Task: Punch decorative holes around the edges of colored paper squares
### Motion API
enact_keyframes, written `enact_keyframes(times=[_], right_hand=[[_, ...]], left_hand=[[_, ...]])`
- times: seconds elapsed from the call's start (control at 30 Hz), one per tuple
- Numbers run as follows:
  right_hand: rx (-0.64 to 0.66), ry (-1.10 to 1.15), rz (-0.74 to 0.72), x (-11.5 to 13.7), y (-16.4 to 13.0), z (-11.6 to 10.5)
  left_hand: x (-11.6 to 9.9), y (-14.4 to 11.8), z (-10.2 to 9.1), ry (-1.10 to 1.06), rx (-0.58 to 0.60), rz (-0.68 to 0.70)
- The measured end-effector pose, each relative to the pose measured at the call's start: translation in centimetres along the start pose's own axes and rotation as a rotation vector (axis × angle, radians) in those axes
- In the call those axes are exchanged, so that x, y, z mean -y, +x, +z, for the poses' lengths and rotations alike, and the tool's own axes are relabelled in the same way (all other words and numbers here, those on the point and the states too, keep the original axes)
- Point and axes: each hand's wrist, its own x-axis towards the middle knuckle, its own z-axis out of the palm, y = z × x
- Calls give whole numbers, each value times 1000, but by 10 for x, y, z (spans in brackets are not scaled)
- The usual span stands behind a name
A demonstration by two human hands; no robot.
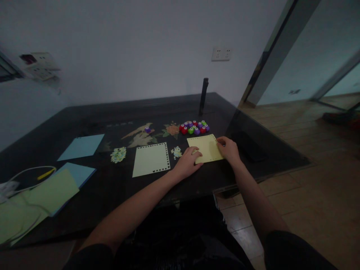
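A pale yellow sheet of paper (pixel 207 147) lies on the dark table, with small punched holes along its upper edge and some along the lower one. My left hand (pixel 189 162) rests on the sheet's left side, fingers spread and pressing it down. At the upper right corner, my right hand (pixel 228 148) is closed with curled fingers against the paper's edge. A small dark thing shows between those fingers, too hidden to name. Just beyond the sheet sits a cluster of small red, purple and green craft punches (pixel 194 127). Beside my left hand lies a little pile of paper cut-outs (pixel 176 152).
To the left are a pale sheet with punched borders (pixel 152 159), another pile of cut-outs (pixel 118 154), a lone purple punch (pixel 147 129) and blue paper (pixel 82 146). A white cable (pixel 19 172) crosses green paper (pixel 56 191). A black upright post (pixel 203 96) stands behind the punches.
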Motion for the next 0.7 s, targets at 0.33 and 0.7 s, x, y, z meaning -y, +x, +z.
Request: enact_keyframes(times=[0.33,0.7], right_hand=[[0,30,-24,0,1,0],[-98,162,-231,23,-2,-2]], left_hand=[[2,0,0,-21,5,7],[11,-8,-73,-29,-96,29]])
